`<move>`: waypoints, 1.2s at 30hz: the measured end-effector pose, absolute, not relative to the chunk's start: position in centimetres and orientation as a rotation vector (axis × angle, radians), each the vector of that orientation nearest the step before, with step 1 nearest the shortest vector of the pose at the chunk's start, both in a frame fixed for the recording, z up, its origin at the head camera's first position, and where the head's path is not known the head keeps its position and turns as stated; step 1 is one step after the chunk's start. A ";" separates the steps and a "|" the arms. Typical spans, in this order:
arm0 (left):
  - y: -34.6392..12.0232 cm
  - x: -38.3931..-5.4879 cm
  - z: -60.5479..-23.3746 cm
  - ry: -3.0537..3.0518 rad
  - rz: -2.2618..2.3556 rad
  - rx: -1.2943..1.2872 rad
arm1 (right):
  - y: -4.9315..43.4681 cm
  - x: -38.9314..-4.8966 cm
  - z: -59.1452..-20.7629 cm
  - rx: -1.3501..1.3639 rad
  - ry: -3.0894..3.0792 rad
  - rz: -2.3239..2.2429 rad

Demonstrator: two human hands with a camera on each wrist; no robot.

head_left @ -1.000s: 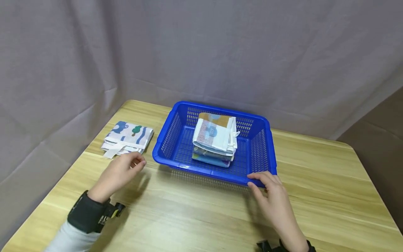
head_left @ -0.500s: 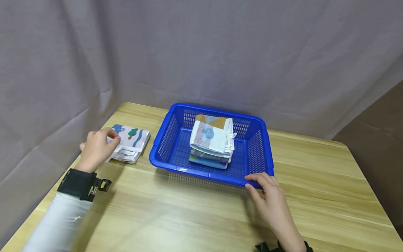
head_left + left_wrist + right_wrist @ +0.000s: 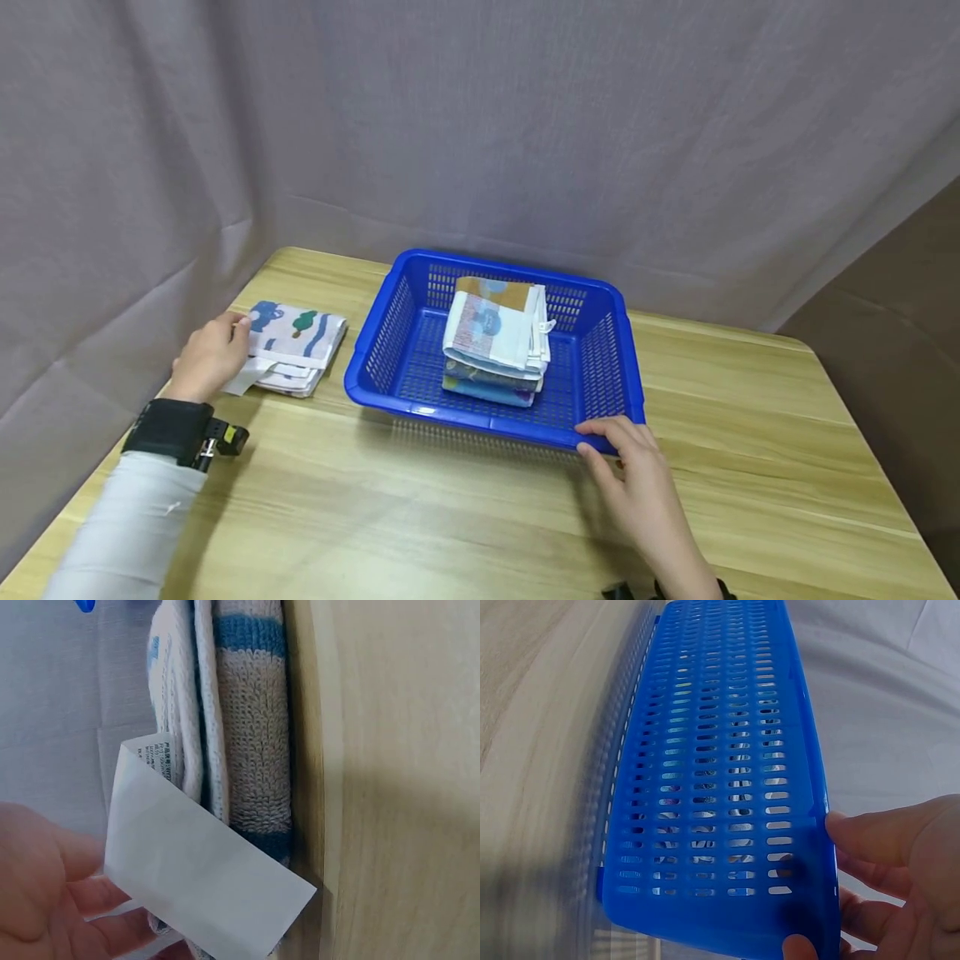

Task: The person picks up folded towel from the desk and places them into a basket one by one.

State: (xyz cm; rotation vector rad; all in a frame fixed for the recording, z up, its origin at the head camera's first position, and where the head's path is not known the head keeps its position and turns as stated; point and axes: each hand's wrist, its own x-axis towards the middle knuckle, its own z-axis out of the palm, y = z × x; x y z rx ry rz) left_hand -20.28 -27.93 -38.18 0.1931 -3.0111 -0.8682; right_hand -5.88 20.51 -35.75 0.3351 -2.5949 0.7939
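A folded towel [image 3: 296, 333] with blue, green and pale patterns lies on the table at the left. My left hand [image 3: 210, 354] is at its left edge, fingers beside the fold and partly hidden behind a white label [image 3: 202, 862] in the left wrist view. At the centre stands a blue plastic basket [image 3: 457, 422], holding a stack of folded towels [image 3: 495, 333]. My right hand [image 3: 637, 475] grips its near right corner, the thumb [image 3: 877, 834] against the rim and a fingertip below it in the right wrist view.
The wooden table [image 3: 750, 433] extends in front of the basket and to its right. A grey cloth backdrop [image 3: 525, 150] hangs behind the table and along its left side. Dark camera straps [image 3: 168, 429] sit on the wrists.
My left hand has moved left, from in front of the towel, across its left part, to its left edge. My right hand stays at the basket corner. The head view has shifted slightly.
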 end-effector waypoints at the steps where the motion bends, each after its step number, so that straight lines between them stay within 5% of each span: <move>1: -28.0 -20.4 -38.2 -3.020 -0.860 0.191 | 20.5 -5.9 -35.7 0.334 -2.594 0.795; 18: -28.2 -20.0 -39.5 -3.154 -0.694 0.006 | 20.3 -5.7 -35.6 0.333 -2.595 0.785; 36: -27.0 -14.5 -39.2 -3.192 -0.717 -0.138 | 20.3 -5.7 -35.7 0.360 -2.550 0.804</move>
